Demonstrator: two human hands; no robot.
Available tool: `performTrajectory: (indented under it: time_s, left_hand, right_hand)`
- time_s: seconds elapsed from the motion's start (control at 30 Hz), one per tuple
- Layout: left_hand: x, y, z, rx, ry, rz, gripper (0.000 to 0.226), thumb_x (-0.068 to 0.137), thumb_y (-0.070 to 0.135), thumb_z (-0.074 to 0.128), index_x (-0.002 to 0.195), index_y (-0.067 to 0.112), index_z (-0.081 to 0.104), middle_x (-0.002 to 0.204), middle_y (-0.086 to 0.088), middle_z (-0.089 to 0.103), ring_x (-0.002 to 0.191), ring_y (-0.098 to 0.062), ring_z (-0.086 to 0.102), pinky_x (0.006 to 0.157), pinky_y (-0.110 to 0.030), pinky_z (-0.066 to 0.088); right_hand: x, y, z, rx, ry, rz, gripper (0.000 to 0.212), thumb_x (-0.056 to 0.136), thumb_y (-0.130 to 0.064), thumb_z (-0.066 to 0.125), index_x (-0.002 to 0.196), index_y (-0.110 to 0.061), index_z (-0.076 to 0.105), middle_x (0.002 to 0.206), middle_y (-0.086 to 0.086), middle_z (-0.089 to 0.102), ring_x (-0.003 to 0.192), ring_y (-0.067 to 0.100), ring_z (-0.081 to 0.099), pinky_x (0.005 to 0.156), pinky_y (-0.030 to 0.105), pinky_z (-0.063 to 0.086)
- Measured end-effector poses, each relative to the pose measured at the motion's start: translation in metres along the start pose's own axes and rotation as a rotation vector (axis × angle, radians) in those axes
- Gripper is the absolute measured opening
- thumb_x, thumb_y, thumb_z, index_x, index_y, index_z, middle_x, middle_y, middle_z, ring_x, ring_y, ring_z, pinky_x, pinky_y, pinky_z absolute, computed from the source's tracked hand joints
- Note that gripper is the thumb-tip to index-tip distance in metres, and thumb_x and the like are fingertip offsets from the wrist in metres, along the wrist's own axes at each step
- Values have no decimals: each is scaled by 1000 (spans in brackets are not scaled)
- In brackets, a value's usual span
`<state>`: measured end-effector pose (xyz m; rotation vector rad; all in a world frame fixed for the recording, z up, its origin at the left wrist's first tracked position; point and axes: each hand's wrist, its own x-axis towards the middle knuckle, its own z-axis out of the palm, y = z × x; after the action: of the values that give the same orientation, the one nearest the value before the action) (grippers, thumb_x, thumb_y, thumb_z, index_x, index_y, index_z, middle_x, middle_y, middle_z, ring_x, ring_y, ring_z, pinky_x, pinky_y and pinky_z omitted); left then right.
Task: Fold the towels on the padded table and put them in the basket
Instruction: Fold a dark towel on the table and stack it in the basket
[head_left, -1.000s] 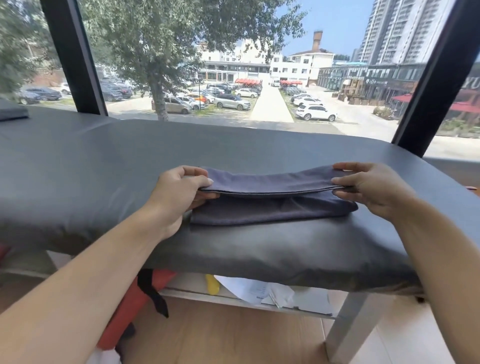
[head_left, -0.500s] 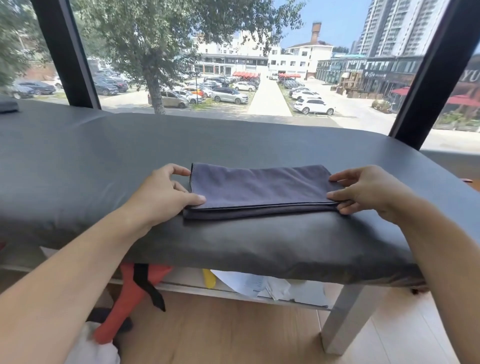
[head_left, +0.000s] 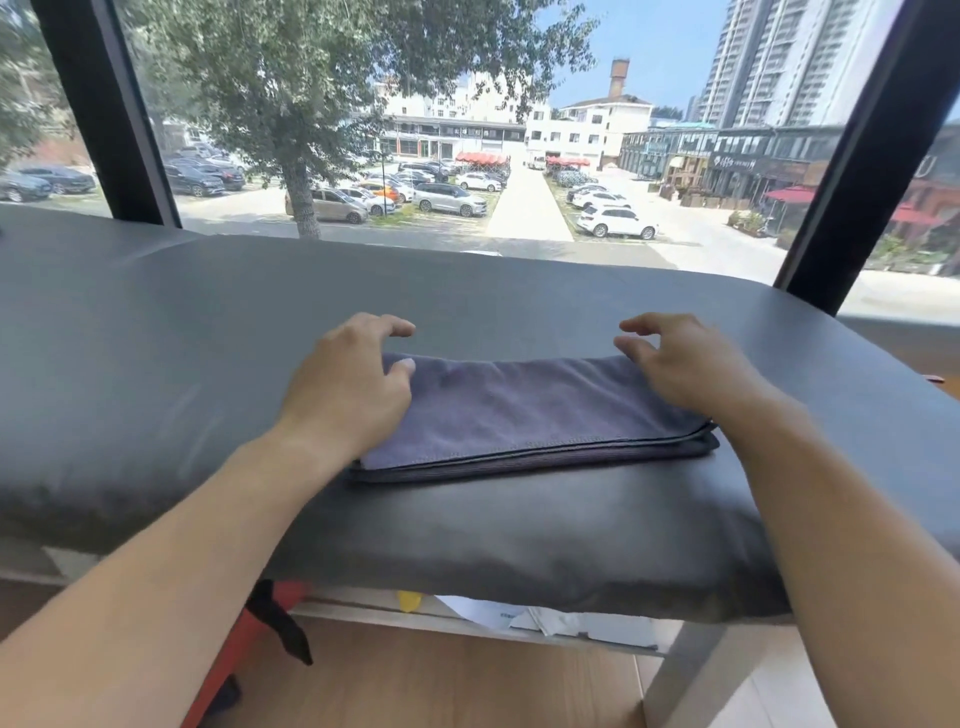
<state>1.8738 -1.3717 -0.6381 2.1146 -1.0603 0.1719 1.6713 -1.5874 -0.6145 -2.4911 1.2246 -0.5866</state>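
1. Nearest, below the table (head_left: 156, 364): a wooden floor, a red bag with a black strap (head_left: 244, 639) by the table's near left underside, and loose papers (head_left: 524, 618) on a low shelf under its near edge.
2. The table is padded and dark grey. The towel (head_left: 519, 410), purplish-grey, lies on it close to the near edge, folded into a long flat band with several layered edges showing along its near side.
3. Left hand (head_left: 348, 395) rests over the towel's left end, palm down, fingers spread and slightly bent; it grips nothing that I can see.
4. Right hand (head_left: 675, 369) sits over the towel's right end in the same way, fingers loosely arched, pinching nothing.
5. Judgement: the lengthwise folds look done; the hands seem placed to flatten the band or to take its far edge.
6. Next move likely calls for either one more fold, end to end, or lifting the bundle whole so the layers stay together.
7. No basket in view, so its place cannot be told.
8. Beyond the table's far edge: a large window with dark frames, a tree and parked cars outside.
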Motion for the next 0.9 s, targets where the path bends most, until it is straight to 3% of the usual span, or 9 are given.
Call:
performTrajectory:
  time_s: [0.1, 0.2, 0.3, 0.4, 0.5, 0.67, 0.77, 0.9]
  left_hand:
    - [-3, 17, 21, 71, -132, 83, 37, 104, 31, 49, 139, 23, 58, 151, 7, 51, 143, -15, 39, 118, -31, 26]
    - [0, 12, 33, 324, -393, 68, 65, 104, 57, 26, 158, 22, 30, 168, 2, 19, 156, -14, 8, 127, -38, 3]
    - [3, -2, 31, 398, -537, 41, 82, 97, 70, 14, 162, 22, 7, 170, 4, -1, 156, -10, -5, 127, -36, -4]
    - [7, -10, 28, 369, -588, 36, 86, 94, 74, 13, 162, 24, 1, 170, 7, -7, 155, -8, -8, 126, -33, -6]
    - [8, -12, 27, 353, -607, 50, 95, 86, 81, 12, 162, 26, 1, 169, 9, -7, 155, -6, -8, 126, -32, -6]
    - [3, -14, 16, 264, -544, 222, 116, 62, 101, 25, 159, 37, 22, 168, 16, 9, 153, 2, -2, 127, -33, -4]
    - [-11, -12, 8, 206, -615, 326, 103, 65, 96, 47, 154, 48, 27, 164, 28, 8, 150, 11, -4, 126, -28, -5]
    - [-19, -16, 8, 125, -548, 331, 79, 79, 80, 44, 151, 48, 36, 161, 31, 18, 147, 16, 3, 122, -17, -2]
  right_hand:
    - [6, -20, 20, -87, -125, -170, 43, 104, -42, 47, 144, -28, 52, 152, 1, 48, 143, 25, 33, 116, 37, 26]
    - [10, -19, 25, -127, -220, -118, 46, 103, -46, 46, 146, -30, 48, 156, -2, 43, 146, 23, 32, 119, 37, 26]
    - [15, 3, 10, -232, -137, 74, 43, 95, -54, 55, 123, -23, 64, 134, 3, 62, 124, 27, 54, 105, 39, 45]
    - [14, 24, -11, -292, -164, 241, 59, 90, -67, 55, 91, -10, 69, 95, 7, 70, 82, 26, 62, 78, 35, 53]
    - [4, 27, -23, -227, -266, 302, 75, 85, -74, 56, 88, 0, 69, 71, 9, 60, 58, 24, 49, 54, 27, 39]
    - [-6, 26, -31, -140, -356, 270, 67, 75, -78, 62, 72, -11, 57, 61, 4, 48, 56, 24, 36, 53, 27, 29]
    - [-8, 29, -34, -36, -416, 242, 64, 70, -78, 68, 69, -16, 54, 58, 3, 46, 62, 25, 32, 55, 31, 26]
    - [-7, 30, -39, 160, -370, 231, 52, 80, -65, 69, 74, -13, 62, 54, 1, 52, 51, 18, 34, 48, 26, 24]
